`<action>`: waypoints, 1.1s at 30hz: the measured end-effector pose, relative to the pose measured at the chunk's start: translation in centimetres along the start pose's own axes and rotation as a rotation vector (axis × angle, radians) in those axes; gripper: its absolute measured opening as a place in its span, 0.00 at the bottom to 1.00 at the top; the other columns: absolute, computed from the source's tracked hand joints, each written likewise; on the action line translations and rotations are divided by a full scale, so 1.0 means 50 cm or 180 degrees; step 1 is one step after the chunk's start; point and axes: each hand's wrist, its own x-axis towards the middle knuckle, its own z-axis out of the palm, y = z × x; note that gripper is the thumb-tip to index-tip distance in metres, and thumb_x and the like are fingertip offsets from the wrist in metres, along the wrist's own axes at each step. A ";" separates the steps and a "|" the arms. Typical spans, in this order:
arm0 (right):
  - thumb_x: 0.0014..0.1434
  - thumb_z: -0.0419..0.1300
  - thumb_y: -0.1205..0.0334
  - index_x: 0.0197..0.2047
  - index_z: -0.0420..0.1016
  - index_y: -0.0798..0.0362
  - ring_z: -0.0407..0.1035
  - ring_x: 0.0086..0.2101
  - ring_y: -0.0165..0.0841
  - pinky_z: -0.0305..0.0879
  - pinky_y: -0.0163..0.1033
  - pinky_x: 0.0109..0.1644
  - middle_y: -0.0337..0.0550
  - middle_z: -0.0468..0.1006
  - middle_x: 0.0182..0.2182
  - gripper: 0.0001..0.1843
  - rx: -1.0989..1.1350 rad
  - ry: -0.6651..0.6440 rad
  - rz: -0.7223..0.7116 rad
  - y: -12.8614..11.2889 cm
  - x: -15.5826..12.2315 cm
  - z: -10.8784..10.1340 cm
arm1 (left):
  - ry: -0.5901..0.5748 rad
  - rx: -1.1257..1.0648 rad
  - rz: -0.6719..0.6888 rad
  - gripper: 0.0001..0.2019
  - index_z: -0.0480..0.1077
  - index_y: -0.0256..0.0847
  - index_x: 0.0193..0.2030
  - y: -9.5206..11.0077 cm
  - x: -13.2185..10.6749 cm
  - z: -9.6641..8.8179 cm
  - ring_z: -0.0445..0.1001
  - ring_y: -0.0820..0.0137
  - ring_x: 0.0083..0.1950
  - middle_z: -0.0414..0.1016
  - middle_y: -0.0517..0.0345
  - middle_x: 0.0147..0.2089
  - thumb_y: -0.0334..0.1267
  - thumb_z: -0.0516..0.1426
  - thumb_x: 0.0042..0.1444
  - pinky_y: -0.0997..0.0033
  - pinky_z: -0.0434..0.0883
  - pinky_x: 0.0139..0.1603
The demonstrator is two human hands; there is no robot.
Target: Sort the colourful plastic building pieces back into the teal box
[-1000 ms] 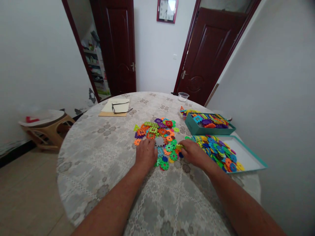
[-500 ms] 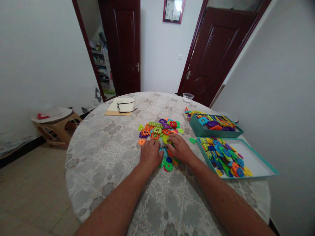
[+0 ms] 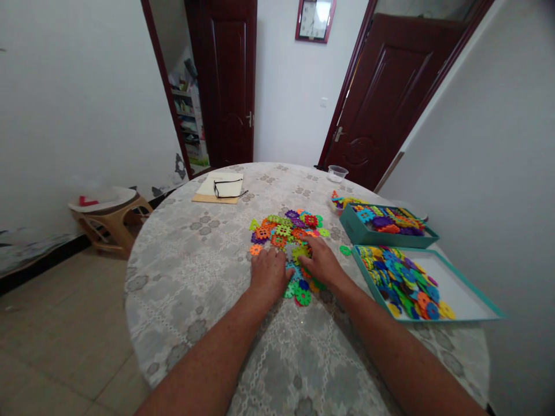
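Note:
A heap of colourful plastic interlocking pieces (image 3: 283, 230), some square with notched edges and some round like gears, lies on the patterned tablecloth. My left hand (image 3: 271, 273) rests at the heap's near left side, fingers lying forward and thumb apart from them. Its thumb is by some light blue pieces (image 3: 295, 273), and nothing shows in its grasp. On the right side, my right hand (image 3: 321, 261) has thumb and fingers about a yellow-green interlocking piece (image 3: 299, 254) low over the heap. Green gear-shaped pieces (image 3: 303, 297) lie at the near end.
At right stand a teal box (image 3: 359, 233) full of sorted pieces and a teal-rimmed tray (image 3: 468, 289) with a pile of discs. One green disc (image 3: 345, 250) lies by the tray. Glasses (image 3: 229, 189) rest on a notebook (image 3: 206, 189) at far left; a clear plastic bowl (image 3: 337, 173) stands at the back.
The whole view has shifted slightly, so everything appears a little further right. My right hand stays about the yellow-green piece, which now sits lower and flatter; my left hand keeps nearly the same pose.

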 end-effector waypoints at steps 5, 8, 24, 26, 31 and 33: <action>0.55 0.61 0.66 0.46 0.76 0.50 0.72 0.41 0.37 0.67 0.40 0.48 0.41 0.79 0.41 0.14 0.0261 -0.0191 0.0229 -0.014 -0.002 -0.014 | 0.0020 0.0005 0.0025 0.12 0.77 0.43 0.48 -0.003 0.000 0.010 0.73 0.47 0.60 0.80 0.43 0.53 0.45 0.64 0.62 0.50 0.68 0.58; 0.55 0.59 0.64 0.40 0.72 0.49 0.71 0.36 0.36 0.64 0.38 0.42 0.36 0.78 0.35 0.09 0.0458 -0.0151 0.0330 -0.025 -0.008 -0.028 | 0.0036 -0.0049 -0.0002 0.10 0.77 0.42 0.47 -0.001 0.000 0.009 0.73 0.47 0.61 0.80 0.42 0.53 0.42 0.63 0.63 0.49 0.67 0.58; 0.56 0.61 0.54 0.48 0.76 0.48 0.73 0.35 0.37 0.70 0.39 0.41 0.38 0.79 0.36 0.16 0.2161 -0.0133 0.0868 -0.012 -0.046 -0.058 | 0.0595 -0.2741 -0.0243 0.03 0.70 0.42 0.40 -0.009 0.029 0.005 0.75 0.67 0.43 0.77 0.57 0.40 0.35 0.55 0.64 0.67 0.72 0.46; 0.57 0.62 0.55 0.46 0.76 0.48 0.72 0.36 0.36 0.70 0.39 0.42 0.38 0.79 0.37 0.14 0.2040 -0.0122 0.0758 -0.018 -0.048 -0.052 | 0.0451 -0.3352 -0.0367 0.06 0.71 0.42 0.44 -0.007 0.034 0.005 0.76 0.67 0.42 0.77 0.57 0.41 0.39 0.56 0.63 0.67 0.75 0.43; 0.58 0.63 0.53 0.48 0.75 0.48 0.73 0.38 0.36 0.71 0.40 0.44 0.38 0.80 0.38 0.16 0.2289 -0.0194 0.0788 -0.014 -0.049 -0.031 | 0.0099 -0.4207 -0.0575 0.15 0.75 0.41 0.48 -0.001 0.038 -0.002 0.79 0.64 0.44 0.79 0.52 0.45 0.44 0.61 0.57 0.67 0.79 0.38; 0.57 0.64 0.53 0.49 0.75 0.48 0.74 0.38 0.36 0.71 0.40 0.43 0.39 0.80 0.39 0.17 0.2443 -0.0246 0.0840 -0.015 -0.049 -0.029 | 0.0005 -0.4320 -0.0585 0.15 0.76 0.40 0.47 0.001 0.037 -0.005 0.79 0.63 0.45 0.80 0.51 0.45 0.45 0.62 0.56 0.66 0.80 0.38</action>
